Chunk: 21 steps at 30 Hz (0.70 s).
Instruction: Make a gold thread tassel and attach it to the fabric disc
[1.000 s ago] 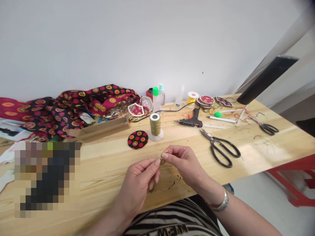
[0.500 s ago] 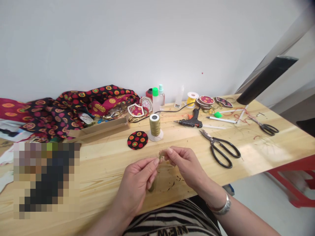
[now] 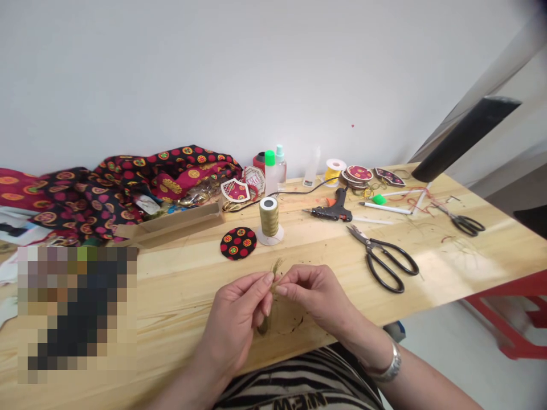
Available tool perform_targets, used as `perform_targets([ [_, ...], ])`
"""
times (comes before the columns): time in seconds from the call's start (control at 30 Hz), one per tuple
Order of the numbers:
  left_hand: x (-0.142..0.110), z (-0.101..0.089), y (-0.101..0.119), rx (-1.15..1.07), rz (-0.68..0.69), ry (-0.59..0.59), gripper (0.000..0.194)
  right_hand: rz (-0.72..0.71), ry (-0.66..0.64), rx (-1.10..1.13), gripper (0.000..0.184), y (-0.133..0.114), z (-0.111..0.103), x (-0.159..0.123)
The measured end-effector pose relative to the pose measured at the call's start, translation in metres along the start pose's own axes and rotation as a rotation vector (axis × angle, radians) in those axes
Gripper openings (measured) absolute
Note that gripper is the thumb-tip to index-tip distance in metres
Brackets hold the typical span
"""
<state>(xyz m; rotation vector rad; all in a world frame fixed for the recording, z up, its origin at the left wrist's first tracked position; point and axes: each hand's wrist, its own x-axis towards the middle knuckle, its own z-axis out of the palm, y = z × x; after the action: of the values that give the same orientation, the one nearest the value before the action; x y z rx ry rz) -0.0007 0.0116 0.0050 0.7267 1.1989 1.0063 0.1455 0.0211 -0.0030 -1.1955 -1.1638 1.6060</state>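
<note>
My left hand (image 3: 243, 310) pinches a small bundle of olive-gold thread (image 3: 277, 265). Its frayed ends fan upward above my fingertips, and the rest hangs below my palm. My right hand (image 3: 314, 293) is closed in a pinch at the bundle's side, close against my left fingertips; how much thread lies between its fingers is partly hidden. Beyond my hands stands a spool of olive-gold thread (image 3: 269, 219) on a white base. A round patterned fabric piece (image 3: 238, 244) lies to its left. Black-handled scissors (image 3: 382, 259) rest open to the right of my right hand.
A glue gun (image 3: 331, 210) lies behind the scissors. Bottles (image 3: 270, 175), a yellow spool (image 3: 333, 172) and decorated tags (image 3: 358, 175) line the wall. Patterned cloth (image 3: 171, 171) and a cardboard tray (image 3: 179, 225) sit at the left. Smaller scissors (image 3: 465, 224) lie far right.
My right hand has moved down and slightly left, from above the thread bundle to its side. The bundle's loose ends, bent over toward my right fingers before, now point up and show clearly.
</note>
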Motion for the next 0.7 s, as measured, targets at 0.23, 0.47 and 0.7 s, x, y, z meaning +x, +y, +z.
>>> perform_targets([
  [0.23,-0.001,-0.0003,0.0,0.037,0.014,-0.027,0.026,-0.11,0.06,-0.137,0.011,-0.0063,-0.0006,-0.0011],
  [0.47,-0.0016,-0.0004,0.0008,0.035,-0.012,-0.044,0.028,-0.263,0.078,-0.298,0.01,-0.0066,-0.0025,-0.0014],
  [0.7,-0.0021,0.0002,0.0013,0.021,-0.019,-0.038,0.027,-0.318,0.104,-0.327,0.014,-0.0101,-0.0056,-0.0004],
])
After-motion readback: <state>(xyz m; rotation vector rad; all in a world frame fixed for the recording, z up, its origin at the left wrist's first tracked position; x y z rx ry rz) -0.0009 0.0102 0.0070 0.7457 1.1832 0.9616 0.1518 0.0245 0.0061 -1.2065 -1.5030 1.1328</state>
